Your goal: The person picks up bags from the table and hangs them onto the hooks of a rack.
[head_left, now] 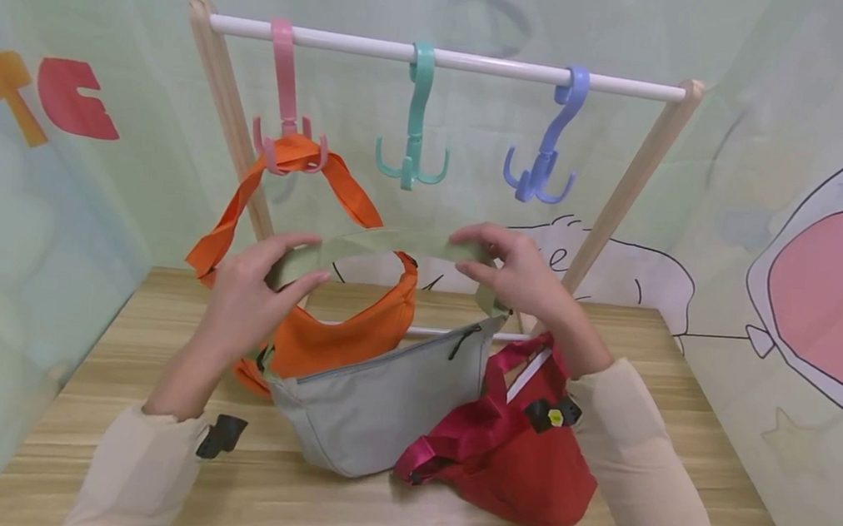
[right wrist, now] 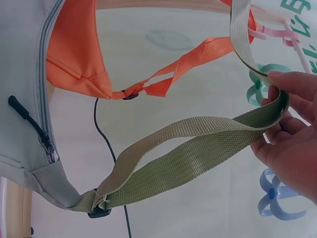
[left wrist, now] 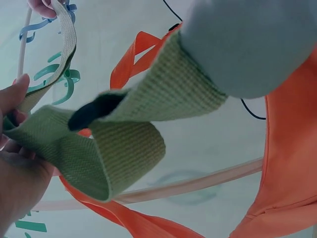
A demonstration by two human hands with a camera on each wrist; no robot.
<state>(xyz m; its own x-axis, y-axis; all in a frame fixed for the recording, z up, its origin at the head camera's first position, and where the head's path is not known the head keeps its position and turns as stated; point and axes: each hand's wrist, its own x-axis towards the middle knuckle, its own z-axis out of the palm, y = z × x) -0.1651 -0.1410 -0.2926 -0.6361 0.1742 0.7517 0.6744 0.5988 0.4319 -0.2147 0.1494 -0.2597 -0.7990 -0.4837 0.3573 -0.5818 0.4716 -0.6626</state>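
Between both hands a pale green strap (head_left: 393, 240) is held up in an arch, and the grey bag (head_left: 386, 406) hangs below it. My left hand (head_left: 250, 286) grips the strap's left part between thumb and fingers. On the right, my right hand (head_left: 514, 271) pinches the strap; the right wrist view shows the webbing (right wrist: 183, 148) doubled down to a dark buckle (right wrist: 100, 212). Behind, an orange bag (head_left: 348, 328) hangs by its strap from the pink hook (head_left: 284, 117). A red bag (head_left: 523, 472) lies on the table beside the grey one.
A white rail (head_left: 484, 64) on a wooden frame (head_left: 636, 173) spans the back. From it hang a green hook (head_left: 414, 129) and a blue hook (head_left: 548, 149), with nothing on them. Printed curtains surround the wooden table (head_left: 280, 501).
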